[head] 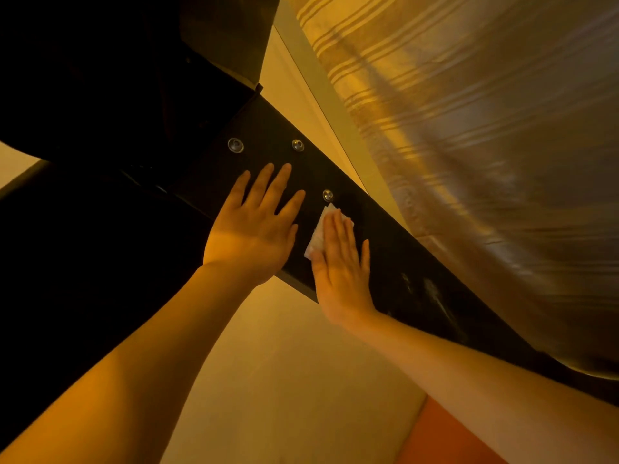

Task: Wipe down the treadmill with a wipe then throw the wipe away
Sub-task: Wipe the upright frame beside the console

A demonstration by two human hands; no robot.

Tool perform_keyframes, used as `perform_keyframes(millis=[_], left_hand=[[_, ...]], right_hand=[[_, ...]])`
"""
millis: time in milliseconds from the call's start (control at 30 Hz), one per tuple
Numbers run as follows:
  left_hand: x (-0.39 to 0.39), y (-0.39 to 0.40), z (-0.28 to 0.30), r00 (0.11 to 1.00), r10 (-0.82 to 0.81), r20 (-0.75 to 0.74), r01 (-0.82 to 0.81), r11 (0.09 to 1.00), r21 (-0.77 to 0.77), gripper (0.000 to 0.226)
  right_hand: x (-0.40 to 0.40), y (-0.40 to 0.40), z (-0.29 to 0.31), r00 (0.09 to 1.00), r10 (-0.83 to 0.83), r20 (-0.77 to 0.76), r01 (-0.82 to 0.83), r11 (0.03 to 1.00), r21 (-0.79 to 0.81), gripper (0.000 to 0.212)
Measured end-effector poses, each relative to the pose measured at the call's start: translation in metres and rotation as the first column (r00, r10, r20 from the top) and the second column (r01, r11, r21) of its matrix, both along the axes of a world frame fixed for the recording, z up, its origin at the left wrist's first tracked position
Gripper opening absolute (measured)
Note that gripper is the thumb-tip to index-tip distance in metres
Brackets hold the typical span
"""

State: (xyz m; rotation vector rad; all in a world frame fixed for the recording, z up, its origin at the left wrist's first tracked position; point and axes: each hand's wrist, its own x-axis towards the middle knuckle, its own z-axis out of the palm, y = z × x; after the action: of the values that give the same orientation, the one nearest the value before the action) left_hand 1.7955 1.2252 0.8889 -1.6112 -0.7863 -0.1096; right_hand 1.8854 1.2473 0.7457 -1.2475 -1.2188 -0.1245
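Note:
A black treadmill frame beam (412,262) runs diagonally from upper left to lower right, with three shiny round bolts on its flat face. My left hand (258,226) lies flat on the beam with fingers spread and straight. My right hand (341,266) presses flat on a small white wipe (318,232), which peeks out from under the fingers just below one bolt (327,195). Pale smears show on the beam to the right of my right hand.
A striped sheer curtain (469,128) hangs close along the beam's far side. Dark treadmill parts (117,95) fill the upper left. Pale floor (284,363) lies below the beam, with an orange patch (445,437) at the bottom right.

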Motion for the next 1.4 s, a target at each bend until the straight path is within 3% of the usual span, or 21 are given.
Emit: perform_keyframes(millis=[133, 233, 367, 533, 667, 900, 1033, 1133, 1400], left_hand=[[0.0, 0.001, -0.001, 1.0, -0.011, 0.002, 0.011, 1.0, 0.014, 0.061], [-0.001, 0.001, -0.001, 1.0, -0.005, 0.001, 0.005, 1.0, 0.014, 0.061], [0.001, 0.0, -0.001, 1.0, -0.002, 0.003, 0.002, 1.0, 0.015, 0.061], [0.005, -0.008, -0.005, 0.999, 0.017, 0.034, -0.017, 1.0, 0.009, 0.059], [0.026, -0.005, -0.012, 1.0, -0.004, 0.017, 0.005, 0.999, -0.038, 0.057], [0.033, 0.008, -0.012, 0.999, -0.022, 0.026, 0.023, 0.999, -0.029, 0.058], [0.033, 0.008, -0.013, 1.0, -0.013, 0.027, 0.014, 0.999, -0.04, 0.059], [0.034, 0.008, -0.014, 1.0, 0.001, 0.025, 0.0, 0.999, -0.047, 0.06], [0.033, 0.008, -0.015, 1.0, -0.012, 0.016, 0.013, 0.999, -0.036, 0.059]], right_hand=[[0.03, 0.014, 0.028, 0.997, -0.035, -0.071, 0.029, 0.996, -0.081, 0.058], [0.049, 0.017, 0.039, 0.999, -0.003, -0.041, 0.0, 0.997, -0.078, 0.058], [0.037, 0.011, 0.027, 0.999, 0.002, -0.044, -0.007, 0.994, -0.107, 0.059], [0.012, 0.003, -0.002, 0.994, 0.095, -0.053, -0.095, 0.995, -0.01, 0.071], [0.031, 0.011, 0.012, 0.998, 0.007, -0.067, -0.013, 0.995, -0.096, 0.057], [0.049, 0.014, 0.017, 0.999, -0.017, -0.048, 0.01, 0.99, -0.143, 0.06], [0.017, 0.002, -0.021, 0.999, 0.04, -0.034, -0.041, 0.998, -0.043, 0.057], [-0.006, -0.005, -0.046, 0.997, 0.07, -0.01, -0.07, 0.998, 0.003, 0.072], [-0.001, 0.004, -0.033, 0.989, 0.019, -0.145, -0.021, 1.0, -0.014, 0.062]])
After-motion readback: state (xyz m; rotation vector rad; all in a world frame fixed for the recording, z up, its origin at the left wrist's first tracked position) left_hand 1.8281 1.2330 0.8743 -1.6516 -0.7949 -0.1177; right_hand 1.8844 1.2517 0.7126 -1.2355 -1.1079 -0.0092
